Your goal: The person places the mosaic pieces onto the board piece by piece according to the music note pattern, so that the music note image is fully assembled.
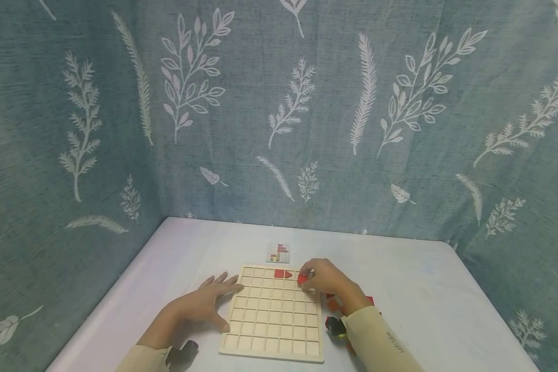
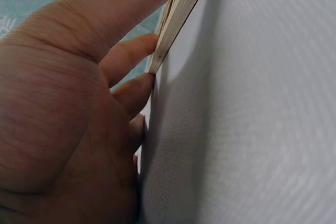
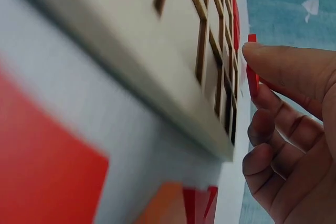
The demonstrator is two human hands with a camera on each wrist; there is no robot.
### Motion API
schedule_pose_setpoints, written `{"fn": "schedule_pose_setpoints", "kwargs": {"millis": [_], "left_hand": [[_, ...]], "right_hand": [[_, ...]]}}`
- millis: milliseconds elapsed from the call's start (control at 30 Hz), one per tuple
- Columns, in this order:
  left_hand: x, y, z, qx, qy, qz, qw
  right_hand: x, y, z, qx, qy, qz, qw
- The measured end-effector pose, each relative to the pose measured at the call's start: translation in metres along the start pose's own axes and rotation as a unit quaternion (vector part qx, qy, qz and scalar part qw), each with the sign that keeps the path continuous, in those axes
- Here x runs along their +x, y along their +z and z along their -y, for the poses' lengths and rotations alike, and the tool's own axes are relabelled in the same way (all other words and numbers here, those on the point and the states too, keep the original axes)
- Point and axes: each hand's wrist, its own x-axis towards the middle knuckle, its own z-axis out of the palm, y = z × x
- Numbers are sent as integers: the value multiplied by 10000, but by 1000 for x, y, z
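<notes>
A pale wooden grid board (image 1: 274, 330) lies on the white table. My left hand (image 1: 204, 302) is spread at its left side, thumb and fingertips touching the edge; the left wrist view shows the fingers (image 2: 134, 51) against the wooden side. With thumb and fingertips, my right hand (image 1: 327, 279) pinches a thin red tile (image 3: 252, 72) over the board's far right corner. In the head view this tile looks squarish, partly covered by the fingers. A red square tile (image 1: 279, 274) and a red pointed tile (image 1: 288, 275) sit side by side in the far row.
Behind the board lies a small pattern card (image 1: 278, 253) with a grid and coloured shapes. Loose red and orange tiles (image 1: 333, 305) lie right of the board, partly hidden under the right forearm. Leaf-patterned fabric (image 1: 279, 129) surrounds the table at the back and sides.
</notes>
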Motion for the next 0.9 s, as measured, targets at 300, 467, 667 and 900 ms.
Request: {"fn": "schedule_pose_setpoints", "kwargs": {"millis": [300,467,667,900], "left_hand": [[-1,-1,-2,-19,26,-1,10000],[-1,0,-1,-29,20,-1,10000],[-1,0,-1,-54,-28,0,10000],[0,0,0,0,-30,0,10000]], "right_hand": [[7,9,11,199,-33,93,9998],[12,16,13,208,-182,128,9995],[17,23,21,146,-314,197,9992],[23,30,27,-64,-345,315,9989]]}}
